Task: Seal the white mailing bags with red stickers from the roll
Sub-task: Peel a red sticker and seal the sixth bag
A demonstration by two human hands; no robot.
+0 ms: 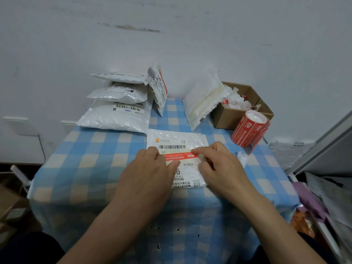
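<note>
The white mailing bag (pixel 178 136) lies flat near the middle of the checked tabletop (pixel 91 161), where we can bear down on it with both hands. Our left hand (pixel 150 168) presses fairly straight fingers on the left end of the red sticker (pixel 180 156), pinning it. Our right hand (pixel 219 162) has a fingertip on the right end, but we cannot tell whether it presses or pinches. The sticker runs left to right across the bag's crinkled face, just below the barcode. The roll (pixel 249 130) stands further right.

Backed by a pale, scuffed wall (pixel 171 25); draped in blue-and-cream checked cloth (pixel 85 159); flanked right by a grey panel (pixel 331 149)
</note>
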